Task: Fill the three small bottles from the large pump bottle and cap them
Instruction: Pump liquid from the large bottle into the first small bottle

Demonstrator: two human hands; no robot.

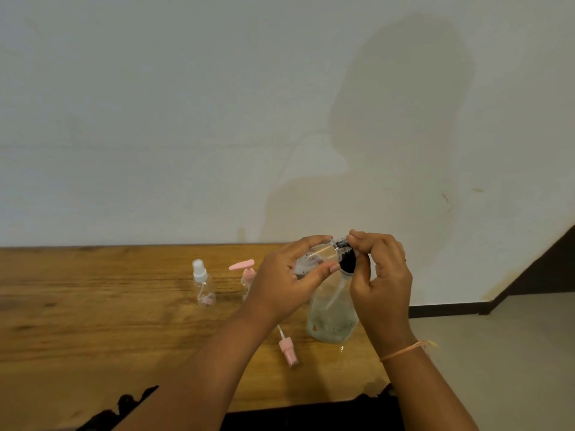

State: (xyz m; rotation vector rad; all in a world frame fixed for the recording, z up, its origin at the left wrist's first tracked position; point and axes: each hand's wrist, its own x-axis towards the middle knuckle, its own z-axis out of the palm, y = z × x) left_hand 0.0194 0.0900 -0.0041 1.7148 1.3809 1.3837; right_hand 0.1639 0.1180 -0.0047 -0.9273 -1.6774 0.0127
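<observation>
My left hand (286,284) holds a small bottle (317,256) over the large pump bottle (333,309), whose top my right hand (382,275) grips from three o'clock. On the table (93,306), the spray-top bottle (203,287) and pump-top bottle (247,275) stand at its ten o'clock, and a loose sprayer head (288,353) lies at seven.

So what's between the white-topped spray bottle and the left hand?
A small pink pump bottle stands there on the table, partly hidden behind the left hand, right of the white-topped spray bottle. The head view shows it.
</observation>
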